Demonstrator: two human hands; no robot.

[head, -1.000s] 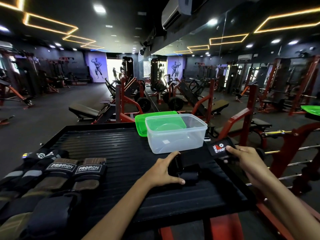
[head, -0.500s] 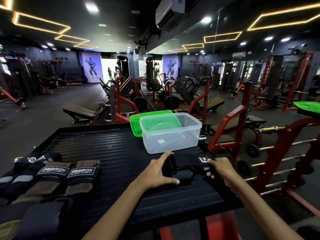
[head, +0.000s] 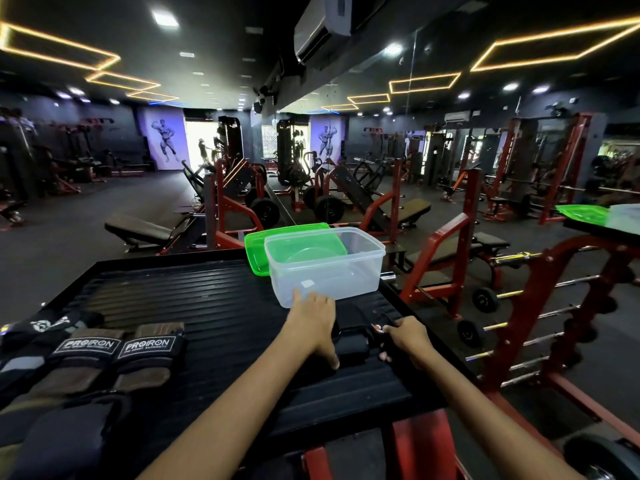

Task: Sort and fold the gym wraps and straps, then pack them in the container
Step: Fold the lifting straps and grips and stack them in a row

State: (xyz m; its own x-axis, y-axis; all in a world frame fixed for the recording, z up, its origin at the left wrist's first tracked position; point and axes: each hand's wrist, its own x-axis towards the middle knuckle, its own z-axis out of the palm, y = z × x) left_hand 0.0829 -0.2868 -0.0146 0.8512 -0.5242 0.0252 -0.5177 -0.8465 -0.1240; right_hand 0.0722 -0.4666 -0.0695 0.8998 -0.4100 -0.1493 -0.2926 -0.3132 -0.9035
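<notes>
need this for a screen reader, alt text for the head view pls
Two hands, left and right, fold a black wrap on a black platform, before an empty clear container; more wraps lie at left.

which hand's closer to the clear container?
Left. The left hand has fingertips at the clear container's near wall; the right hand sits further back, gripping the black strap.
</notes>
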